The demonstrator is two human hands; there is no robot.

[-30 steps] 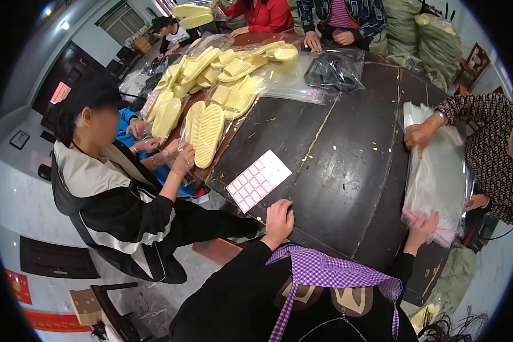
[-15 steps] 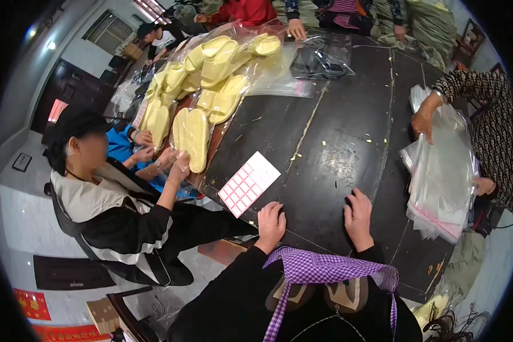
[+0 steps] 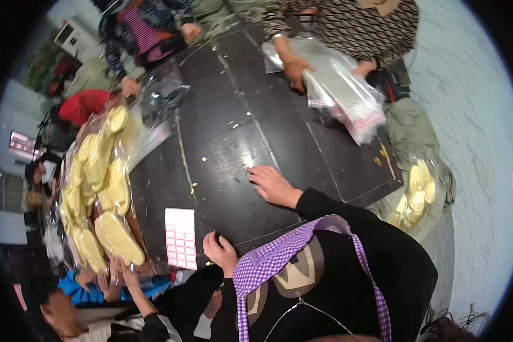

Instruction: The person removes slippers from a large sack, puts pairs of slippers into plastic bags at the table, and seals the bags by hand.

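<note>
My left hand rests at the near edge of the dark table, with thumb and fingers apart and nothing in it. Just left of it lies a white sheet of red-bordered labels, partly used on its far part. My right hand lies on the tabletop further in, fingers stretched out and holding nothing. At the left, yellow slippers in clear plastic bags are heaped along the table. Across the table, a person's hands hold a stack of clear plastic bags.
A co-worker's hands touch the slippers at the near left. Dark items in a clear bag lie at the far left, near another person's hand. Yellow scraps dot the tabletop. A green sack and bagged yellow slippers stand at right.
The view has swung to the right, so the slippers and label sheet sit further left. The person opposite has shifted the bag stack, now tilted. My hands stay open on the table.
</note>
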